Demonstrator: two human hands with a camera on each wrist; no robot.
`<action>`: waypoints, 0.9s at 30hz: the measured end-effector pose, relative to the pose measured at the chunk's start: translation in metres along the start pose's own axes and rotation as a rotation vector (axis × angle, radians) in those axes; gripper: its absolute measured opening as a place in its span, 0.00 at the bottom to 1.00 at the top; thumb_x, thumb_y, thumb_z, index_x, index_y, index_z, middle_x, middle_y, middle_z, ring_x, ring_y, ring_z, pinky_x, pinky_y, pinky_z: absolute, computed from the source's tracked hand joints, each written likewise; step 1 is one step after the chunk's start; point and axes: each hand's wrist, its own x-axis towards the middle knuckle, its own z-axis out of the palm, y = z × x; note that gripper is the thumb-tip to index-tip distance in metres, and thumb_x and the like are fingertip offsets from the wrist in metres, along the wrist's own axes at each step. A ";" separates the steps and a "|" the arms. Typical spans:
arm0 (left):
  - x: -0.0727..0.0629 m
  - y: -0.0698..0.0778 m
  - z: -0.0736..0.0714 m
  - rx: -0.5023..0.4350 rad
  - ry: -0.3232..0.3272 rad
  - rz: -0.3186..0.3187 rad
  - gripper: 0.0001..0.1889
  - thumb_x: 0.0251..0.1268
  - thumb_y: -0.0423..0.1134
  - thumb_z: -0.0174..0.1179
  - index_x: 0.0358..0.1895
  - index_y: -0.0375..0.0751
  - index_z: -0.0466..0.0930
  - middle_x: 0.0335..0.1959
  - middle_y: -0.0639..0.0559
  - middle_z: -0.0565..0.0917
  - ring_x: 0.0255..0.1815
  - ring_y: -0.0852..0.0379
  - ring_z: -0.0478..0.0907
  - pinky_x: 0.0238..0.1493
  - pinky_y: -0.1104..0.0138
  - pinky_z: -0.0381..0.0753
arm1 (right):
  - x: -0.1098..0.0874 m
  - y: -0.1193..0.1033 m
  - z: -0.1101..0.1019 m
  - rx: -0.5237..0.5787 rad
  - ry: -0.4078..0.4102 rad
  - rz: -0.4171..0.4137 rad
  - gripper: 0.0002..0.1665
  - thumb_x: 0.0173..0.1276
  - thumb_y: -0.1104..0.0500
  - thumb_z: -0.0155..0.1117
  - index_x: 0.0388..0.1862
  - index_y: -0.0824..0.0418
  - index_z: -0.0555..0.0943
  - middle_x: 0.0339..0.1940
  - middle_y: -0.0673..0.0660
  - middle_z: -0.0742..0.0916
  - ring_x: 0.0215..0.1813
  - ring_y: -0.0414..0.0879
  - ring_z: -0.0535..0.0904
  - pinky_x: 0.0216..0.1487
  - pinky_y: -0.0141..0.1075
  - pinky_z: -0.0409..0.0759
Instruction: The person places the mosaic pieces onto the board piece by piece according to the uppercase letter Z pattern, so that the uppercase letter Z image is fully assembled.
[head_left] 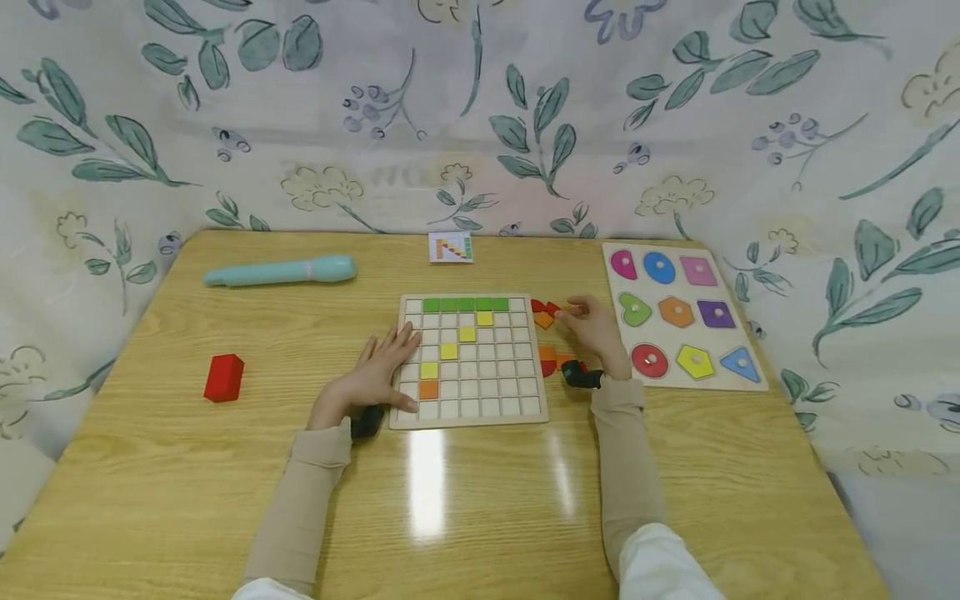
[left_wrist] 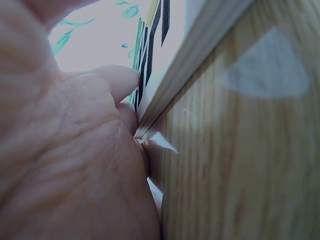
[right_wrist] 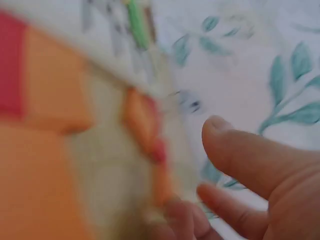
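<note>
A wooden grid board [head_left: 480, 422] lies mid-table. Green square tiles [head_left: 467, 305] line its top row, several yellow tiles [head_left: 448, 352] step diagonally down leftward, and an orange tile [head_left: 428, 389] sits at the lower end. My left hand [head_left: 373, 377] rests with fingers spread on the board's left edge; its palm fills much of the left wrist view. To the right of the board, my right hand [head_left: 597, 332] reaches loose red and orange pieces [head_left: 544, 320]. In the right wrist view the thumb stands apart from the fingers, whose tips are near an orange piece [right_wrist: 161, 185]; that view is blurred.
A shape puzzle board [head_left: 656, 283] with knobbed pieces lies at the right. At the back stands or lies a small pattern card [head_left: 451, 247]. A teal pen-shaped object [head_left: 281, 272] and a red block [head_left: 224, 377] are on the left. Patterned cloth [head_left: 450, 108] hangs behind the table.
</note>
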 end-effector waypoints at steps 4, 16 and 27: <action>-0.003 -0.002 -0.001 -0.006 0.000 -0.006 0.61 0.47 0.46 0.74 0.78 0.36 0.38 0.79 0.38 0.31 0.79 0.37 0.21 0.72 0.42 0.15 | 0.005 0.012 0.010 0.042 0.071 0.084 0.31 0.69 0.53 0.63 0.66 0.67 0.71 0.49 0.64 0.79 0.47 0.53 0.74 0.47 0.39 0.74; -0.003 0.002 0.000 -0.007 -0.004 0.014 0.61 0.48 0.47 0.74 0.78 0.36 0.38 0.79 0.38 0.31 0.79 0.37 0.22 0.72 0.41 0.16 | 0.002 0.012 0.017 0.119 0.162 0.079 0.18 0.68 0.58 0.63 0.51 0.67 0.73 0.45 0.63 0.80 0.41 0.52 0.76 0.42 0.36 0.78; -0.005 0.002 0.000 0.006 -0.005 0.014 0.61 0.48 0.47 0.74 0.78 0.37 0.37 0.80 0.40 0.31 0.79 0.39 0.22 0.73 0.41 0.18 | 0.000 -0.017 0.036 0.427 -0.069 0.074 0.17 0.72 0.58 0.58 0.54 0.68 0.73 0.37 0.55 0.82 0.28 0.39 0.79 0.31 0.26 0.81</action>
